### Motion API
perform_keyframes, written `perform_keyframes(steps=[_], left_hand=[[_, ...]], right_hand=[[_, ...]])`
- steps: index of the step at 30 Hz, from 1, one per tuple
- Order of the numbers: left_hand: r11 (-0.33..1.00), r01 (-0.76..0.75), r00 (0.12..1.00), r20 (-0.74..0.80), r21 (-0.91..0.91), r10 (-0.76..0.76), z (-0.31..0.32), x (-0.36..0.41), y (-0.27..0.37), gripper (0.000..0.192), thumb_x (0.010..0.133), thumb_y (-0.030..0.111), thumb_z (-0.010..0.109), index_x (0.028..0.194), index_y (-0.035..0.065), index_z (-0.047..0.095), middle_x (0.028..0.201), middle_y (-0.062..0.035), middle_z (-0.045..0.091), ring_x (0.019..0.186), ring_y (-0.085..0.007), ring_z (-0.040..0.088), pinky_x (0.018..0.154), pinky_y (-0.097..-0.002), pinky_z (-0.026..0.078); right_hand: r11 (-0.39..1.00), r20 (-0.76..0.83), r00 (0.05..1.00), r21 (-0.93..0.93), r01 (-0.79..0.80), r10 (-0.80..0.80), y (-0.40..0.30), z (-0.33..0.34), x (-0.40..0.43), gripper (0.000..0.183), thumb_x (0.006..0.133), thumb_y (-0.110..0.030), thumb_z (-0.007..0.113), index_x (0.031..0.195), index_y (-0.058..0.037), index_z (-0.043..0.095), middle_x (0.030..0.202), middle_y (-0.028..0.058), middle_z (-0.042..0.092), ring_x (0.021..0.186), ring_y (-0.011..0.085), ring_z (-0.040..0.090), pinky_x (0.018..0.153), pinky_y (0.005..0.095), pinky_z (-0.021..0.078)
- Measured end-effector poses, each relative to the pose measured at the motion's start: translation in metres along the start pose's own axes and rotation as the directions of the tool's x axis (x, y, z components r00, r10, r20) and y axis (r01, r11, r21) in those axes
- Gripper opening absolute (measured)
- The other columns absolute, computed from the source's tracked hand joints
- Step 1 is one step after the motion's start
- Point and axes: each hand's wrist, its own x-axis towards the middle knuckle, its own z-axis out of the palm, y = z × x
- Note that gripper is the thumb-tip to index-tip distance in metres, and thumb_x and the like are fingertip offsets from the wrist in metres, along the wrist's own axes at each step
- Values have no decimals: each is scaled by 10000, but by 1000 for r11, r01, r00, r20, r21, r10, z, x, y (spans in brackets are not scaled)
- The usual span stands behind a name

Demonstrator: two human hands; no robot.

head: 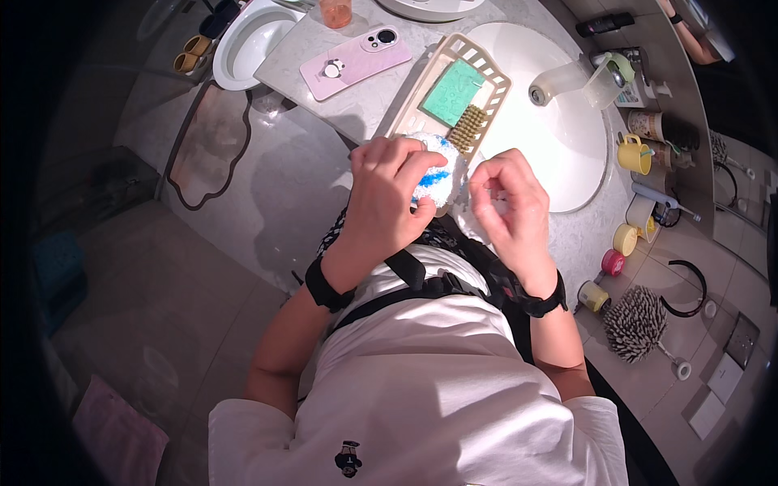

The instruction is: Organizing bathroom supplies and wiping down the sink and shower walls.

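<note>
My left hand (392,188) grips a round, fluffy white scrubber with blue patches (439,176) between thumb and fingers. Just right of it is my right hand (512,203), thumb and fingertips curled close together; whether something thin is pinched there cannot be told. Beneath and beyond the scrubber lies a beige slotted plastic basket (503,82) at the sink's edge. A green sponge (453,91) and a small bristled brush (468,128) rest in the basket.
The round white sink (565,152) with its faucet (553,85) lies at right. On the grey counter are a pink phone (355,61) and a cup (336,13). A yellow mug (633,155) and several toiletries line the wall. A white basin (243,54) stands upper left.
</note>
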Motion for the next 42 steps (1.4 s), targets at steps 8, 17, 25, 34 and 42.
perform_keyframes(steps=[8, 17, 25, 34, 42], left_hand=[[998, 60, 998, -3, -21, -60, 0, 0, -5, 450, 629, 27, 667, 1071, 96, 623, 1023, -102, 581, 980, -307, 533, 919, -427, 373], [990, 122, 992, -4, -66, -122, -1, 4, -7, 431, 654, 33, 685, 1075, 70, 605, 1007, -118, 579, 1001, -325, 547, 923, -421, 377], [977, 177, 984, -4, -117, -179, -2, 2, -8, 422, 661, 41, 689, 1074, 59, 604, 970, -88, 573, 884, -268, 537, 899, -381, 388], [861, 328, 941, 52, -388, -334, -4, 5, -9, 415, 676, 25, 691, 1079, 59, 598, 936, -57, 577, 818, -204, 514, 800, -326, 429], [715, 381, 905, 77, -586, -418, -1, -1, -13, 407, 726, 16, 694, 1117, 35, 582, 890, -15, 540, 815, -112, 476, 762, -253, 421]], right_hand=[[962, -251, 931, 14, -271, 266, 58, -43, 4, 44, 899, -48, 607, 892, -4, 610, 824, 33, 580, 741, 106, 559, 697, 252, 467], [678, -398, 825, -477, -559, 400, 182, -81, -16, 339, 914, -350, 639, 822, -42, 746, 685, 135, 680, 681, 292, 667, 693, 383, 505], [754, -381, 900, -521, -400, 213, 154, -51, -16, 211, 911, -174, 619, 1058, -52, 708, 802, 105, 717, 737, 269, 688, 714, 350, 513], [867, 92, 883, 168, -469, 460, 82, -6, -4, 277, 958, -216, 606, 1163, -37, 656, 879, 56, 696, 778, 87, 629, 685, 246, 488], [794, 200, 911, 447, -413, 361, 49, 16, 2, 371, 963, -266, 610, 1223, -2, 611, 972, 82, 690, 885, 126, 616, 796, 273, 491]])
